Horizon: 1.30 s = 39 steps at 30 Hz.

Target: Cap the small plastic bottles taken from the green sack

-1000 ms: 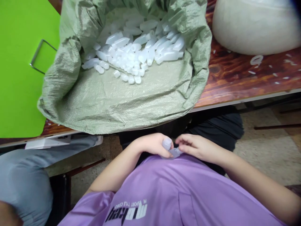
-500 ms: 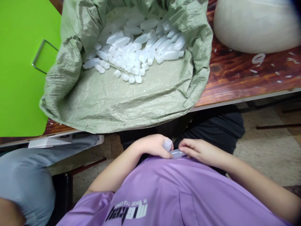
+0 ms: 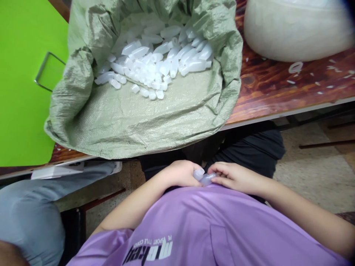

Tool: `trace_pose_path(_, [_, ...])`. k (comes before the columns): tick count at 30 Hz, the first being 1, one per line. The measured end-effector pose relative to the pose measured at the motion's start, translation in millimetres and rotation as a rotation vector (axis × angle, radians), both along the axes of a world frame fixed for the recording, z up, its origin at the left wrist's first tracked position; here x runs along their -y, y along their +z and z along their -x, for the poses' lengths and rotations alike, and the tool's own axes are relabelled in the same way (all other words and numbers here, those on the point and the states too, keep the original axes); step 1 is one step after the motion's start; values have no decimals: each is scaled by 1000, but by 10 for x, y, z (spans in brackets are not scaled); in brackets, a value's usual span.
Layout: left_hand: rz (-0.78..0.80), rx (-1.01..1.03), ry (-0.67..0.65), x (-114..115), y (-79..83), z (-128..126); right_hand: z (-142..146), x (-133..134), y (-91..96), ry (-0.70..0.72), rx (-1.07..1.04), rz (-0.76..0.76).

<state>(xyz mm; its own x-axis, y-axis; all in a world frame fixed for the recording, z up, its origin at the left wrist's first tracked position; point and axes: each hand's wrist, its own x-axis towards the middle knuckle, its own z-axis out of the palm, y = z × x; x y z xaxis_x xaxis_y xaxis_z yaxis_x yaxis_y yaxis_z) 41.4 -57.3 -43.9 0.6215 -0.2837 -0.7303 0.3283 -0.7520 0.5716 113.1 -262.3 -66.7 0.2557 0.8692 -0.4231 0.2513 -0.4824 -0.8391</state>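
- The left hand (image 3: 180, 173) is curled into a loose fist in front of the purple shirt (image 3: 208, 229), below the edge of the surface (image 3: 277, 92). Its fingers are closed round a small translucent bottle (image 3: 198, 173), whose rounded end sticks out past the thumb.
- The right hand (image 3: 235, 178) lies flat and low, its fingers (image 3: 219, 173) drawn together. Their tips pinch a translucent piece (image 3: 207, 179).
- That piece lies just under the bottle and touches it, in the narrow space where the two hands meet. How the two parts join is too small to tell.
- Up on the surface, well apart from the hands, an open green woven sack (image 3: 138, 118) holds a heap of white plastic bottles (image 3: 155, 62).
- A bright green board (image 3: 19, 92) with a wire handle (image 3: 46, 72) lies to the left of the sack. A bulging white bag (image 3: 296, 29) and a loose white ring (image 3: 295, 67) lie to its right.
- Another person's grey trouser leg (image 3: 27, 210) shows at lower left.
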Motion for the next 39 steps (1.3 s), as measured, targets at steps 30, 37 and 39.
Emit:
trace_pose_path(30, [-114,519,532,-25,-295,-136,-426,-381,-311,-490,490,-85])
trace_pose_path(37, [-226,461,223,26,-282,-421,-90,-556,-234,-468,270,-292])
trace_pose_path(39, [-236,472,212,37,-262,-433,-69,-600,-237,-459,281,-291])
